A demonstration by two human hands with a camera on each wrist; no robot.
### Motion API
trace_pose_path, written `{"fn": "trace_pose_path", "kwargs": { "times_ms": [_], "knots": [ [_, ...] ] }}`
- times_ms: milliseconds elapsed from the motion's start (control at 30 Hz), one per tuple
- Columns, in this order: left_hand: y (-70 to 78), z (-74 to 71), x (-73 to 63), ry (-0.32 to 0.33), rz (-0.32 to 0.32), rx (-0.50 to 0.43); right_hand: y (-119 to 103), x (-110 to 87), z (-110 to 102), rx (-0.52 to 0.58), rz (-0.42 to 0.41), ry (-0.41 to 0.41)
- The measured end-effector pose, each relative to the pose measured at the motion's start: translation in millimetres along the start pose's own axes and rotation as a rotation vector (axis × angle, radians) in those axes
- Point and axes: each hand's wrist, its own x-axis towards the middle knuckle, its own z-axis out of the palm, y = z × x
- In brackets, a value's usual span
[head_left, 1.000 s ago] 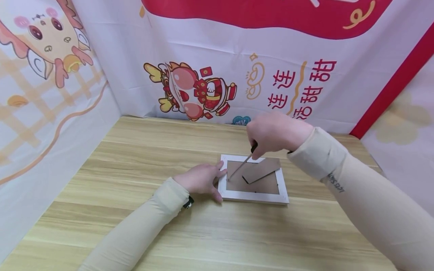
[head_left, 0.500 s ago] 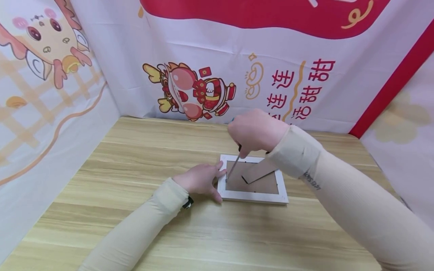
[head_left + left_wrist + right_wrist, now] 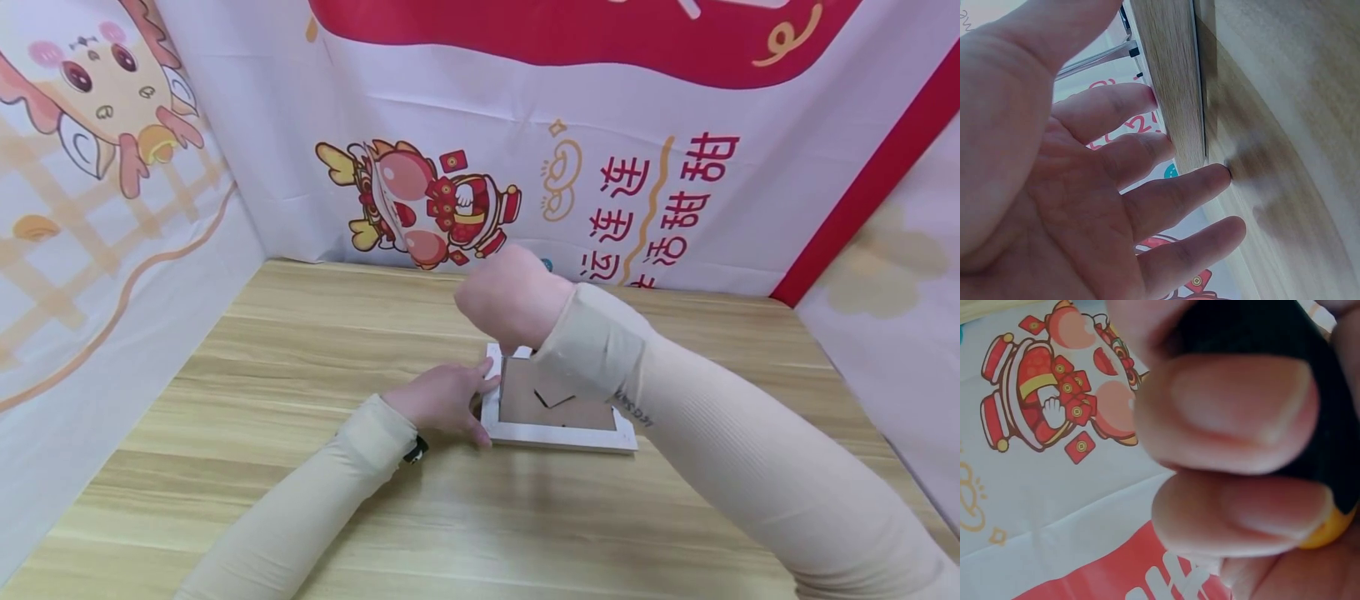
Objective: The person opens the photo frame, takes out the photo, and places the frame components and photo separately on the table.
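Note:
A picture frame (image 3: pixel 558 434) lies back side up on the wooden table, with a white border, a brown backing board (image 3: pixel 525 412) and a brown stand flap (image 3: pixel 555 390). My left hand (image 3: pixel 441 396) rests against its left edge. Straight fingers touch the frame's wood-grain side in the left wrist view, the thumb running out of that view. Above the frame's far left part, my right hand (image 3: pixel 512 302) grips a screwdriver by its black and yellow handle (image 3: pixel 1338 434). The metal shaft (image 3: pixel 1097 60) reaches the frame's edge by a small dark tab; in the head view hand and sleeve hide most of it.
Around the frame spreads the wood-grain table (image 3: pixel 337 325). A printed white and red cloth (image 3: pixel 300 167) hangs behind its far edge, and more printed cloth stands along the left and right sides.
My right hand has moved left, tilting the screwdriver more upright and then past it, while its tip goes to the frame's left inner edge. The left hand and frame stay in place.

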Motion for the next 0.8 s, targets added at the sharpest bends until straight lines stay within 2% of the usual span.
{"fn": "trace_pose_path", "kwargs": {
  "times_ms": [133,233,400,500,567,667,800],
  "knots": [
    [-0.8,-0.4,-0.5,-0.009,-0.007,0.002,3.9,-2.4,3.0,0.04,0.006,0.015],
    [-1.6,-0.4,-1.0,-0.009,0.008,0.011,12.3,-8.0,9.3,0.117,0.019,0.016],
    [-1.0,-0.5,0.0,-0.005,0.037,0.035,39.4,-25.5,23.8,0.301,0.09,-0.036],
    [0.8,-1.3,0.4,-0.004,0.029,0.044,59.3,-43.3,33.1,0.372,0.149,-0.022],
    [1.5,-1.4,0.3,-0.002,0.022,0.042,71.9,-58.4,40.8,0.408,0.183,0.03],
    [1.8,-0.7,-0.5,-0.003,0.021,0.033,88.0,-80.9,58.1,0.435,0.22,0.156],
    [0.5,1.1,-0.2,-0.008,0.024,0.039,104.5,-103.0,95.9,0.51,0.281,0.286]
  ]
}}
